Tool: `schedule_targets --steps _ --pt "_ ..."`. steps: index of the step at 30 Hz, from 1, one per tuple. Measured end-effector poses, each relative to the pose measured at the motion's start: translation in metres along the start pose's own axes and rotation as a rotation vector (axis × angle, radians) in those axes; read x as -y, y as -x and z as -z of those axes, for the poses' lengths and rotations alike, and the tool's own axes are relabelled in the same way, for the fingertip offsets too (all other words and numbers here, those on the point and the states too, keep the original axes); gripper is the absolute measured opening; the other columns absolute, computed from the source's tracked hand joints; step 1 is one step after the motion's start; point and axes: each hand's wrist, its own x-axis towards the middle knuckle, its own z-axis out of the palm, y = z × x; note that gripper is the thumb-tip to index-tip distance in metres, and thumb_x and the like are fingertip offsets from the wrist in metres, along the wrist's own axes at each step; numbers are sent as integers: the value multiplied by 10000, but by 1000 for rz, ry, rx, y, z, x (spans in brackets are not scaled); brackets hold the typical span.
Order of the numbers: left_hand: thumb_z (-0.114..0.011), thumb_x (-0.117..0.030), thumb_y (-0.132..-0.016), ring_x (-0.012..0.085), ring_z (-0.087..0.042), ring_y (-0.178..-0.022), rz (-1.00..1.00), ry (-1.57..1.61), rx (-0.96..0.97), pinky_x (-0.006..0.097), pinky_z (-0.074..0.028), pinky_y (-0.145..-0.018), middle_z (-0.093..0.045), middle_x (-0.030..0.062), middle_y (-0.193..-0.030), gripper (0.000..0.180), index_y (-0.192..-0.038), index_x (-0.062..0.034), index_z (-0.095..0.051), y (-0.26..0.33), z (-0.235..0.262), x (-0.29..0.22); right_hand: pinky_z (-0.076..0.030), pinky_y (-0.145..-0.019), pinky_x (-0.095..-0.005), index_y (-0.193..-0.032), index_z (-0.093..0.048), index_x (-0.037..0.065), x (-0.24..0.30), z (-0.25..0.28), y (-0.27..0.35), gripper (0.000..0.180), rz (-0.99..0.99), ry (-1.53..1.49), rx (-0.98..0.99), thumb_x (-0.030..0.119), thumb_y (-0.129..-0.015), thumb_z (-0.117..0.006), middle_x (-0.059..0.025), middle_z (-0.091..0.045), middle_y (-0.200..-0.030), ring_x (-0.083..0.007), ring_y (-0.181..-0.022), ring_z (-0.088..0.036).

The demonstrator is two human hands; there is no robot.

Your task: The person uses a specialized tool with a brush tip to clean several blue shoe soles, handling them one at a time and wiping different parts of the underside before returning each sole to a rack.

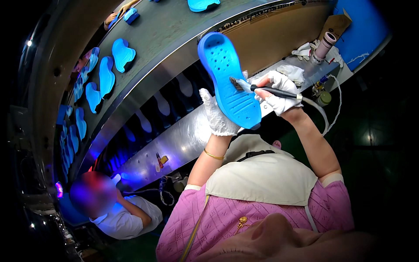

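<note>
Head view: dark printed lettering runs along a strip (262, 16) above the cardboard (279, 37); too distorted to read reliably. Blue sole (228, 98): glossy, round holes toward the far end, parallel grooves toward the near end; held tilted above the metal ledge (183, 135). Count: one sole in hand, one brush (245, 86), one pink tumbler (324, 47); soles on the belt (161, 30) overlap, uncountable. My gloved left hand (219, 117) grips the sole's left edge, some fingers hidden. My right hand (279, 89) pinches the brush, bristles touching the sole.
</note>
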Motion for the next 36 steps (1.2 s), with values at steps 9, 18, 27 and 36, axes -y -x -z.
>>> schedule_targets --steps 9,18,27,36 --pt "-400 -706 -834 384 -382 -1290 -80 -129 56 514 -327 -1069 -357 170 -1437 883 -1456 -99 -245 -8 4 -14 -464 -612 -221 -880 -582 28 -4 -23 20 96 -113 -89 56 -23 -819 -635 -45 -595 -769 -86 -661 -560" --pt "-482 -666 -815 368 -371 -1304 -71 -75 161 526 -264 -1105 -355 179 -1439 872 -1450 -105 -273 -10 0 -23 -462 -638 -226 -847 -610 9 -3 -33 22 64 -287 -136 97 23 -814 -663 -37 -613 -763 -85 -696 -572" --pt "-486 -639 -825 357 -467 -1227 16 -94 129 502 -364 -1050 -389 208 -1406 852 -1439 -82 -286 -10 -1 -40 -489 -690 -251 -847 -591 15 -4 -27 20 106 -209 -133 237 -53 -788 -648 -72 -615 -869 -110 -743 -597" --pt "-497 -619 -825 419 -435 -1239 152 -115 160 520 -340 -1062 -386 279 -1373 913 -1428 17 -238 -17 -2 -59 -488 -681 -247 -834 -600 27 -8 -22 32 107 -367 -225 361 -10 -778 -683 -42 -632 -783 -93 -733 -593"
